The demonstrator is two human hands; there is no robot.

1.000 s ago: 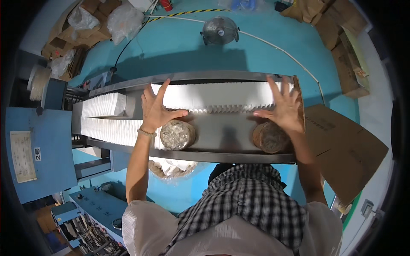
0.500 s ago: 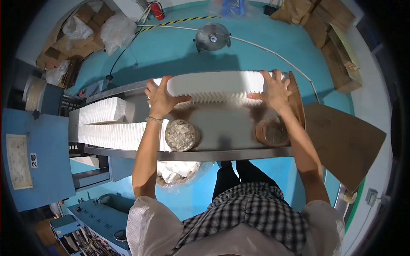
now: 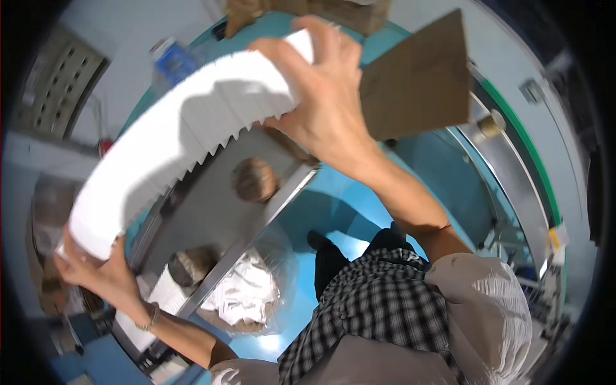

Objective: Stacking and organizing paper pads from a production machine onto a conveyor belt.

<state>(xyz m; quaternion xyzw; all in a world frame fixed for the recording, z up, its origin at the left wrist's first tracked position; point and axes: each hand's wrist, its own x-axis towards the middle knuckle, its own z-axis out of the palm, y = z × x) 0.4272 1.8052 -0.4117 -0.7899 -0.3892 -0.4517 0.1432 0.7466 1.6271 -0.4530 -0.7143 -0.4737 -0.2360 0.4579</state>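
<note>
A long stack of white folded paper (image 3: 179, 128), its lower edge in sawtooth pleats, is held up in the air between my two hands. It bows in an arc, tilted from lower left to upper right. My left hand (image 3: 99, 273) is clamped round its lower left end, thumb on the near side. Round the upper right end my right hand (image 3: 324, 96) is closed, fingers over the top and thumb along the face. Below the stack lies the grey metal table (image 3: 212, 179), bearing two round plastic-wrapped weights, one brown (image 3: 255, 179) and one greyish (image 3: 192, 266).
More white pleated paper (image 3: 168, 292) lies at the table's lower left. Beneath the table edge stands a clear bag of white scraps (image 3: 244, 289). A large cardboard sheet (image 3: 420, 83) is at the upper right, near a green-edged conveyor-like frame (image 3: 513, 154).
My hands have lifted the stack off the table, and it now tilts up to the right. The view has turned to the right, so the table slants. Both hands keep their grip.
</note>
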